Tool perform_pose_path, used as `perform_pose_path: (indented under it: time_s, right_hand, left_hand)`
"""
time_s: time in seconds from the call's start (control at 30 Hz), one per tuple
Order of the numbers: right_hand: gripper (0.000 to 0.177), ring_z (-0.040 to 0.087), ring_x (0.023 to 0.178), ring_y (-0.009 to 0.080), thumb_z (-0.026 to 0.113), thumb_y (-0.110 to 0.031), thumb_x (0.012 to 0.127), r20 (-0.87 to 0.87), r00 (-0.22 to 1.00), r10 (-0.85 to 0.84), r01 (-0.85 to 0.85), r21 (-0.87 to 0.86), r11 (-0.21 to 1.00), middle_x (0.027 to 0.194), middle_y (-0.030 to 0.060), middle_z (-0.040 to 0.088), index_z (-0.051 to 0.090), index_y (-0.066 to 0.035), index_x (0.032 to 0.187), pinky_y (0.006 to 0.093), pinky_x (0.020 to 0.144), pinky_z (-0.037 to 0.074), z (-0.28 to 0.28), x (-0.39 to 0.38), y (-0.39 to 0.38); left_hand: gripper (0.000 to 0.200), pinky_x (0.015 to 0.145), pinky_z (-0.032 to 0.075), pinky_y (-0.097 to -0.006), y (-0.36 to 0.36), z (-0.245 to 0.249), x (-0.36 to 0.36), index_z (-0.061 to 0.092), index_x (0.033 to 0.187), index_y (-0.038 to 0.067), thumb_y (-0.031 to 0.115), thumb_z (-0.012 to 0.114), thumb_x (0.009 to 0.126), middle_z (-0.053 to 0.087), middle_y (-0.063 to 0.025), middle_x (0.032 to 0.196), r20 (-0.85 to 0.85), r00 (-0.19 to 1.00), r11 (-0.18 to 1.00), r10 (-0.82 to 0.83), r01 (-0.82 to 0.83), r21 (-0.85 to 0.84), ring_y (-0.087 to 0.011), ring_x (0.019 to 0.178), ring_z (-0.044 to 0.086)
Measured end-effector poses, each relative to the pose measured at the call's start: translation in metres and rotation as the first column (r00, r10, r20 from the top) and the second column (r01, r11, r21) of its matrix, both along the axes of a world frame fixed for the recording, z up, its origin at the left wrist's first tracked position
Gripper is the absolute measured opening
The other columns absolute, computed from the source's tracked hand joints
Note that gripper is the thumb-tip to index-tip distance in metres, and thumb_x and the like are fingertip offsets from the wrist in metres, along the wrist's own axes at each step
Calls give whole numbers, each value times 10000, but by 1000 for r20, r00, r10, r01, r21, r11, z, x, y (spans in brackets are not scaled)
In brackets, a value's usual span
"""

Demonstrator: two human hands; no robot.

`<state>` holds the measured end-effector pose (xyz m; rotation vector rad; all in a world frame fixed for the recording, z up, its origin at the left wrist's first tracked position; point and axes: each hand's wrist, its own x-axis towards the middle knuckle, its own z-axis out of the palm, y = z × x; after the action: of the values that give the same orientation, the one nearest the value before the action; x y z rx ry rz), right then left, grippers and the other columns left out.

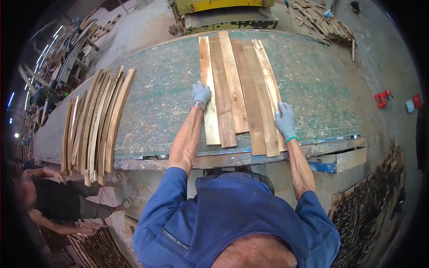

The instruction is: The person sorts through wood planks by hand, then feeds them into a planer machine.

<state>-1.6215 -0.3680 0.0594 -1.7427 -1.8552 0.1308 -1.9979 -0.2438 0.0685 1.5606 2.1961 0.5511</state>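
Several flat wooden boards (232, 89) lie side by side on the green, worn tabletop (163, 89), their ends staggered. My left hand (200, 94), in a grey glove, is at the outer edge of the leftmost pale board (211, 116), its fingers bent against it. On the other side, my right hand (284, 119), also gloved, rests against the edge of the rightmost board (266, 67). Both hands press the row from its two sides. What the fingertips grip underneath cannot be made out.
Narrow strips (96, 120) lie on the table's left part, overhanging the front edge. A co-worker (58, 198) is at lower left beside stacked wood. More stacked wood (366, 210) stands at lower right. Beyond the table is a yellow machine (223, 5).
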Motion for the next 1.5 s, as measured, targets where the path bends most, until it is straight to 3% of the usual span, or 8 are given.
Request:
perform_pose_path:
  time_s: [0.17,0.33,0.93,1.1,1.2,1.33,1.37,1.5]
  right_hand:
    - [713,406,1287,426,657,-469,823,125,992,6,3,-77,997,1436,230,403,478,-114,1415,510,1074,333,38,-14,-28]
    - [1044,147,1386,594,729,-746,589,299,934,196,-131,-222,966,1557,274,203,423,-288,1475,721,1076,119,61,-51,-155]
    - [874,189,1362,591,693,-762,620,324,937,130,-111,-76,991,1535,196,318,564,-326,1367,663,1040,221,32,-32,-75]
    - [898,185,1370,585,713,-746,609,323,938,127,-102,-93,990,1547,191,297,552,-312,1378,659,1049,213,34,-32,-74]
    - [970,192,1372,574,758,-720,569,303,946,115,-69,-156,985,1559,202,258,516,-301,1409,648,1062,221,46,-35,-76]
    - [1052,196,1368,567,800,-700,519,222,971,86,-39,-209,977,1565,230,208,478,-298,1437,638,1067,236,53,-28,-74]
    - [1057,192,1366,571,792,-710,520,197,977,78,-33,-225,974,1567,238,193,472,-301,1441,642,1064,238,50,-26,-75]
    - [1036,218,1339,568,800,-699,515,229,965,127,-84,-191,978,1555,236,216,489,-310,1424,642,1057,239,47,-26,-74]
  left_hand:
    - [1016,1102,354,-463,-43,26,-8,228,1553,103,581,670,773,273,-252,1533,276,942,965,-192,130,229,-409,1375,369]
    - [1034,1109,77,-701,-207,54,24,372,1503,338,741,721,617,127,-208,1616,-290,751,784,-593,621,5,-627,1397,52]
    - [778,1128,9,-685,-190,42,19,329,1523,265,686,464,883,150,-133,1632,-329,896,952,-298,253,-172,-510,1464,59]
    - [1078,983,418,-498,-168,31,-8,329,1521,204,679,730,640,447,-221,1318,-280,960,997,-15,-7,-76,-415,1180,490]
    - [1100,951,457,-459,-168,83,23,291,1530,131,486,820,632,454,-213,1301,-248,935,951,-253,194,-239,-405,1133,530]
    - [1020,964,478,-441,-166,60,-18,308,1525,75,332,802,670,530,-213,1200,120,962,969,-247,245,29,-387,1082,571]
    - [927,982,476,-414,-173,63,-26,330,1510,51,297,748,720,574,-238,1226,703,679,976,-213,178,124,-378,1132,572]
    - [898,1108,360,-387,-199,68,-39,277,1525,37,342,684,785,434,-282,1458,203,970,982,-136,159,-103,-372,1390,395]
